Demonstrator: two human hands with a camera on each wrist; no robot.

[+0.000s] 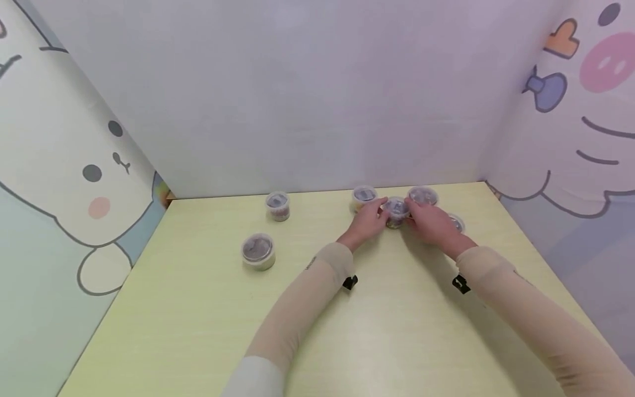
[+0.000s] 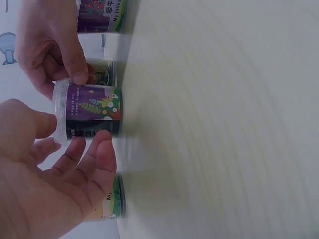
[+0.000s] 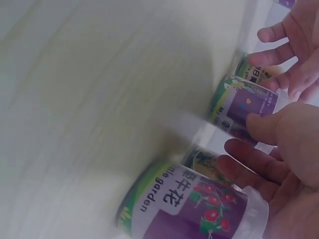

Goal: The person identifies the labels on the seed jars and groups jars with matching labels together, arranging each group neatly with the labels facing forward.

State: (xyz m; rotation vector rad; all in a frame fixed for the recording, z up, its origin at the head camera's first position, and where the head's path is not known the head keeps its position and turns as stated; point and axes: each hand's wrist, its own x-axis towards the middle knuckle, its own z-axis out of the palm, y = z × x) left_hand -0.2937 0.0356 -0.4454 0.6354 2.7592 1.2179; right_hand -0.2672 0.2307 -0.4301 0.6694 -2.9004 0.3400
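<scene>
Both arms in beige sleeves reach forward over the pale yellow desk (image 1: 198, 309). The left hand (image 1: 368, 221) and right hand (image 1: 432, 223) meet at a small clear plastic tub with a purple flower label (image 1: 396, 212), standing near the desk's far edge; fingers of both curl round its sides. The right hand partly hides a similar tub (image 1: 456, 223) behind it. Only the wrist views show the printed labels; the right wrist view is blurred. 2 more tubs (image 1: 258, 251) stand well apart at left.

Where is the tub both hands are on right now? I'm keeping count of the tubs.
In the head view the held tub sits at the table's far right, between the left hand and right hand, flanked by two more tubs.
</scene>
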